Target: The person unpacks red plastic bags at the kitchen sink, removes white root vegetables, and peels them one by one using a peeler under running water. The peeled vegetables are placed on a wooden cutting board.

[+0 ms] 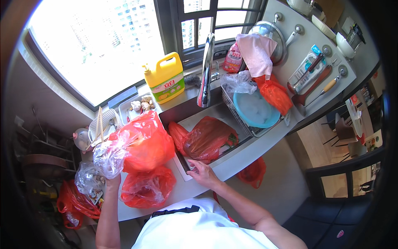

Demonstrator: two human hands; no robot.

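My left hand [113, 182] is at a bunched clear plastic bag [110, 158], which hides its fingers, so its grip cannot be made out. That bag lies against a full red plastic bag [146, 140] on the counter. Just below, nearer my body, sits a crumpled red bag [149, 188] with clear film in it. My right hand [202, 173] has its fingers apart and holds nothing, over the front left rim of the steel sink [189, 116]. Inside the sink rests another red bag [208, 137], with green leaves [232, 140] showing at its right end.
A chrome faucet [205, 71] rises behind the sink. At the right, a wire rack [231, 102] holds a blue basin [269, 116]. A yellow detergent jug [166, 77], a tray of garlic and ginger [124, 107] and a white basket [104, 121] with chopsticks line the back.
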